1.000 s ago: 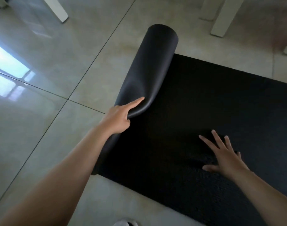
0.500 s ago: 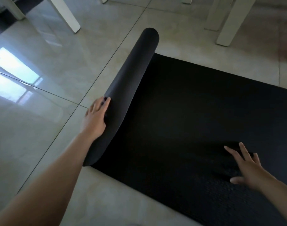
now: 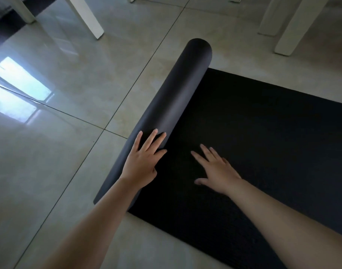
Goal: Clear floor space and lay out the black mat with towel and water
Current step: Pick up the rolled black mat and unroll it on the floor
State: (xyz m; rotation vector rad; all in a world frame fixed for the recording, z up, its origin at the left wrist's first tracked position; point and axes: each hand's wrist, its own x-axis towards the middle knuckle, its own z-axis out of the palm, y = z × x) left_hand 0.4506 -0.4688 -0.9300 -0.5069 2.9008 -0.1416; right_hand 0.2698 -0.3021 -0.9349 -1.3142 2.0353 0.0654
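Note:
The black mat [image 3: 263,136] lies partly unrolled on the tiled floor and runs off to the right. Its left end is still a roll [image 3: 177,90], angled from near left to far middle. My left hand [image 3: 144,162] rests flat on the near part of the roll, fingers spread, gripping nothing. My right hand [image 3: 216,169] lies palm down with fingers apart on the flat mat, just right of the roll. No towel or water is in view.
Glossy beige floor tiles [image 3: 69,152] stretch to the left of the roll, with a window reflection at far left. White furniture legs stand at the back left [image 3: 86,18] and back right [image 3: 290,32], beyond the roll's far end.
My left hand shifted from the roll's outer edge onto its top. My right hand slid left across the flat mat toward the roll. The roll sits tighter than a second ago.

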